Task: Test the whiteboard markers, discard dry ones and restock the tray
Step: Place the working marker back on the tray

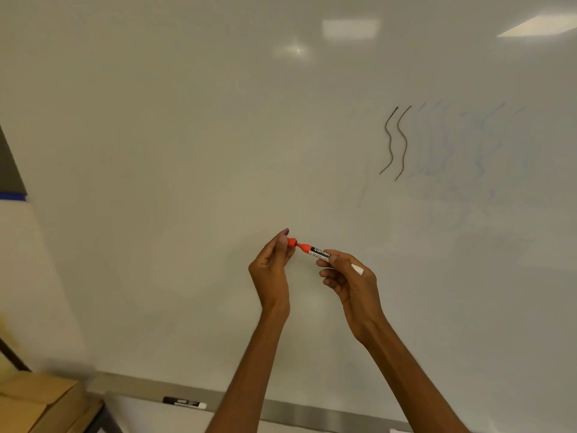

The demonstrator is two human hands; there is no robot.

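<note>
My right hand (346,279) grips the barrel of a red whiteboard marker (318,252) in front of the whiteboard (187,151). My left hand (273,267) pinches the marker's red cap (292,242) at its tip; the cap sits just off the nib end. Two dark wavy test lines (395,142) are drawn on the board at the upper right, beside faint smeared blue marks (452,151). A black marker (184,402) lies flat on the tray (281,410) along the board's bottom edge, left of my forearms.
A cardboard box (37,401) stands at the bottom left, below the board's corner. The board's left edge meets a dark strip and a blue band (12,196).
</note>
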